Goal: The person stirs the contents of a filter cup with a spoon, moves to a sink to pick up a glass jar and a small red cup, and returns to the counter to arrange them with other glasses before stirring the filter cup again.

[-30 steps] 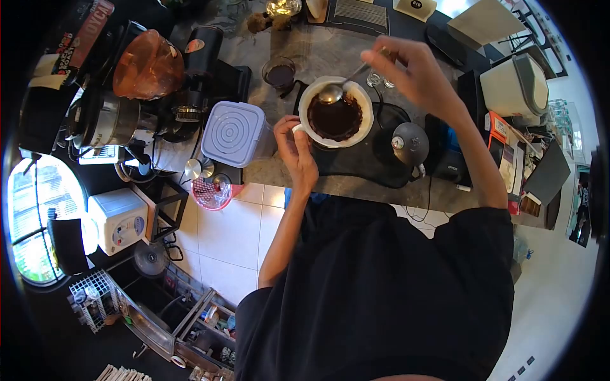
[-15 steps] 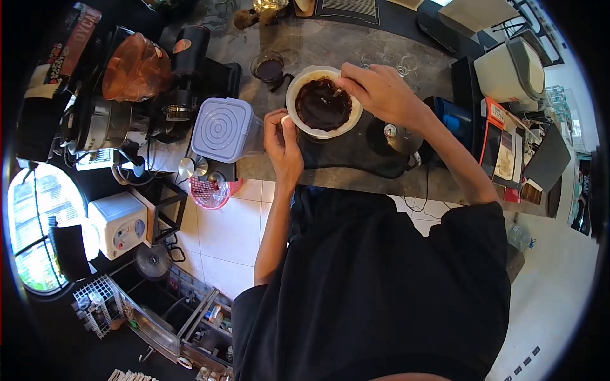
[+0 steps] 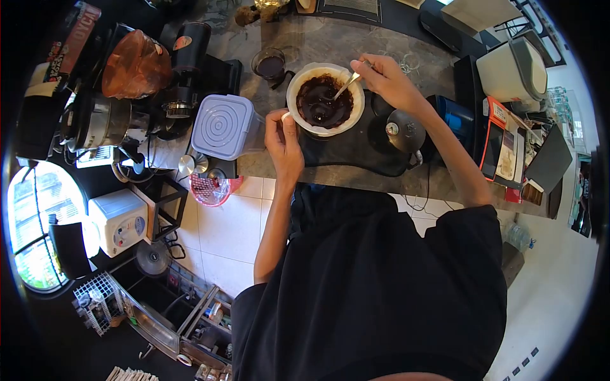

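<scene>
A white coffee dripper lined with a paper filter stands at the near middle of the counter, dark wet coffee grounds inside. My left hand is closed on the dripper's small white handle at its left side. Between the fingertips of my right hand is a metal spoon, its lower end dipping into the wet grounds. What stands under the dripper is mostly hidden. A glass cup of dark liquid is behind it to the left. Right of it, a kettle carries a round thermometer dial.
A lidded plastic container stands left of my left hand, with a coffee grinder behind it. On the right are a blue-and-black object and a red-edged device. A pink basket sits below the counter edge.
My right hand has moved a little right and back from the dripper's centre, and more of the spoon shows. The grounds' surface looks more stirred. My left hand stays on the handle.
</scene>
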Motion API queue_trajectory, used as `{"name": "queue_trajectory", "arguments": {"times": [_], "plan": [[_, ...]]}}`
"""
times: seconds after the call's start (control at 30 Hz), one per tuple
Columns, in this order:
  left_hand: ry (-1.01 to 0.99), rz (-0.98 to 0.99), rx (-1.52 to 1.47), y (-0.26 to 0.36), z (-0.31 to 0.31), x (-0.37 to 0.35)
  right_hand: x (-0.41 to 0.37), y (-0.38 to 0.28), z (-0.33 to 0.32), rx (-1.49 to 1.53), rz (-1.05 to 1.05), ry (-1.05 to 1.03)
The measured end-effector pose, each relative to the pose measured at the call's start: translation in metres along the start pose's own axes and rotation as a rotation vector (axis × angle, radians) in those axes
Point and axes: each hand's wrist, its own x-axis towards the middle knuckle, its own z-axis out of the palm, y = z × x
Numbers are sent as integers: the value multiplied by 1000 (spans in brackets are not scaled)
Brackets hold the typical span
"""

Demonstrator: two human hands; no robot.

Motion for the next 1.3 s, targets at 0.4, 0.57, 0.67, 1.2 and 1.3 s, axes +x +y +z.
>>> {"name": "queue_trajectory", "arguments": {"times": [0.4, 0.57, 0.67, 1.2, 1.3], "plan": [[-29, -12, -26, 2, -1, 1, -8, -31, -21, 137, -36, 59], [-33, 4, -15, 0, -3, 2, -15, -61, -24, -245, -298, 168], [-41, 1, -30, -2, -3, 2, -19, -75, -20, -389, -368, 215], [-67, -28, -28, 6, -4, 3, -17, -66, -3, -769, -677, 38], [-73, -20, -22, 6, -4, 4, -15, -61, -7, -763, -672, 12]]}}
